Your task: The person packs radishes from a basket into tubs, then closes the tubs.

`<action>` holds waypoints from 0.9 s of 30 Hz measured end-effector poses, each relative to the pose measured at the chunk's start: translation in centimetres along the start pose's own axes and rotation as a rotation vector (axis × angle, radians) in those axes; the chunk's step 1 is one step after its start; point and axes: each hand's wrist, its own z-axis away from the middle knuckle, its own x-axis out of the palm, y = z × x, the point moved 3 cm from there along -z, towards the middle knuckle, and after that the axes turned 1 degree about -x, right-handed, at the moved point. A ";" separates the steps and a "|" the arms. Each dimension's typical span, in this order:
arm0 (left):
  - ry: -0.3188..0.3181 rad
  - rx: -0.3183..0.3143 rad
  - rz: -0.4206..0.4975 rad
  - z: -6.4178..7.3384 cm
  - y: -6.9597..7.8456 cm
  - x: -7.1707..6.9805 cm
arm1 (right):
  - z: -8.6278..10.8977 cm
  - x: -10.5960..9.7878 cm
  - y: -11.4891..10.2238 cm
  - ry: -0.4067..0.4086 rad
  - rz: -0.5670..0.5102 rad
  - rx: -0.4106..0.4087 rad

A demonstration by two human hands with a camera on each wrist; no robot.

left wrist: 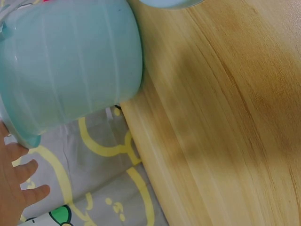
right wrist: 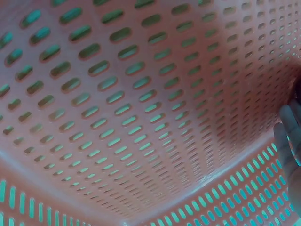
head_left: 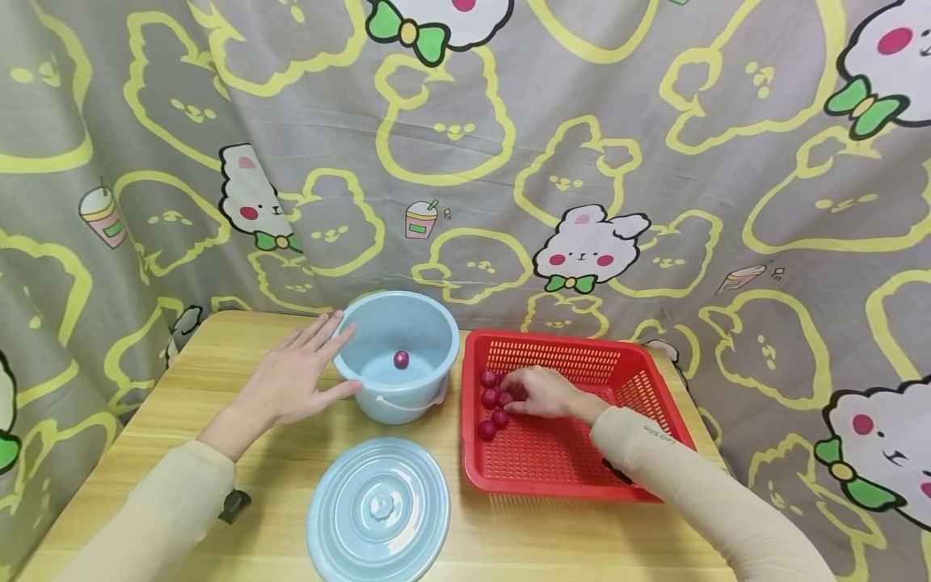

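Note:
My left hand (head_left: 294, 376) is spread with straight fingers at the left rim of a light blue bucket (head_left: 396, 400), its fingertips and thumb against the rim. One small round dark red fruit (head_left: 401, 359), plum-like, lies inside on the bottom. In the red basket (head_left: 567, 487), my right hand (head_left: 541, 392) reaches down to a cluster of similar dark red fruits (head_left: 490, 398) by the left wall. Its thumb and fingers bend round one fruit (head_left: 507, 398), partly covered by them. The right wrist view catches only its fingers (right wrist: 287, 136) at the edge.
A round light blue lid (head_left: 380, 508) lies on the wooden table (head_left: 276, 501) in front of the bucket, left of the basket. Behind the table hangs a grey patterned curtain (head_left: 465, 267). The bucket's thin handle (head_left: 407, 404) droops along its front.

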 end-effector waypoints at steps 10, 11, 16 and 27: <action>0.029 0.011 -0.003 0.1 0.1 -0.1 | 0.2 0.0 0.0 0.003 -0.013 0.006; 0.031 0.012 -0.003 0.1 0.1 -0.1 | 0.2 -0.1 -0.1 0.004 -0.014 0.005; 0.014 0.008 -0.009 0.1 0.1 -0.1 | 0.4 -0.4 -0.1 0.015 -0.031 -0.008; 0.006 0.008 -0.011 0.0 0.0 0.0 | 0.9 -1.8 -0.4 0.049 -0.066 0.007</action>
